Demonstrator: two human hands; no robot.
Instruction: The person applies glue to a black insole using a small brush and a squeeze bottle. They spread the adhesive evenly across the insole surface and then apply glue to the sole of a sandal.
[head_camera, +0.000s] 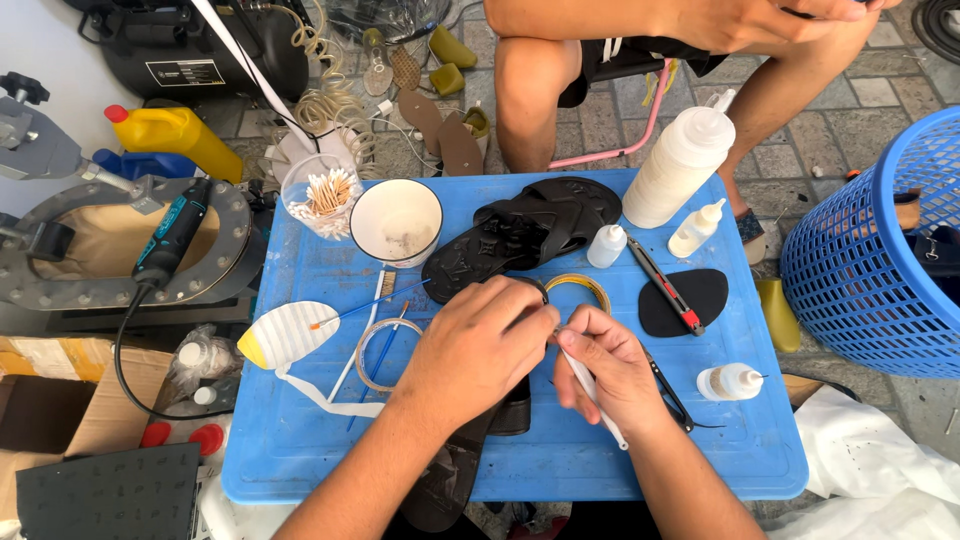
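Note:
My left hand (475, 345) presses down on a black sandal (455, 470) that lies across the near part of the blue table (300, 450). My right hand (605, 365) grips a white pen-like tool (598, 400), its tip meeting the sandal's strap right beside my left fingers. A second black sandal (520, 232) rests upside-down just beyond my hands. Most of the held sandal is hidden under my left hand and forearm.
On the table: a white bowl (396, 220), cup of cotton swabs (322, 195), large squeeze bottle (680, 160), small bottles (605, 245), red utility knife (665, 285), tape ring (580, 288), scissors (668, 395). A seated person's knee (530, 90) is opposite. A blue basket (880, 250) stands right.

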